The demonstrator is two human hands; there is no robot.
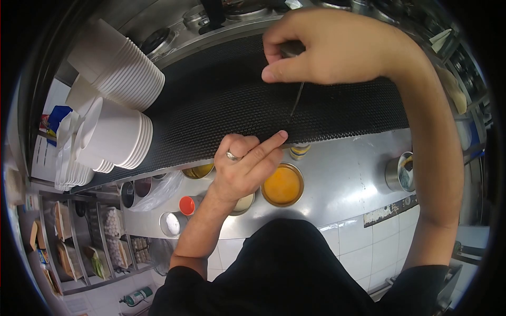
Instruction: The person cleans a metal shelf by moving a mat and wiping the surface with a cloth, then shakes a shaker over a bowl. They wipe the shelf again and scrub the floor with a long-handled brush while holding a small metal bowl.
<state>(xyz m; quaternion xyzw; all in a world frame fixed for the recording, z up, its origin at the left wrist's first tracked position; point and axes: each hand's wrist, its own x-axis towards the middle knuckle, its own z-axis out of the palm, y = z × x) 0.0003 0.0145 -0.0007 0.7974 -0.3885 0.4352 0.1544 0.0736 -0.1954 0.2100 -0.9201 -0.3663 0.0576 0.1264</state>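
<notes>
My right hand (321,47), raised over the black mesh mat (221,105), is closed around the dark handle of a thin metal-shafted tool (298,100). That slim shaft slants down to a point over the mat, near my left fingertips. At the mat's front edge lies my left hand (247,163), a ring on one finger, its index finger stretched out and the others partly bent. I see nothing held in it. Just below these fingers, a round metal bowl (282,184) of orange-yellow liquid stands on the steel counter (342,174).
Stacked white tubs (118,134) and tall cups (116,63) stand at the mat's left end. A red-topped container (187,204) and a white-filled cup (170,224) are on the counter's left. A metal pot (399,173) holding utensils stands right. Shelves (87,237) with egg trays are lower left.
</notes>
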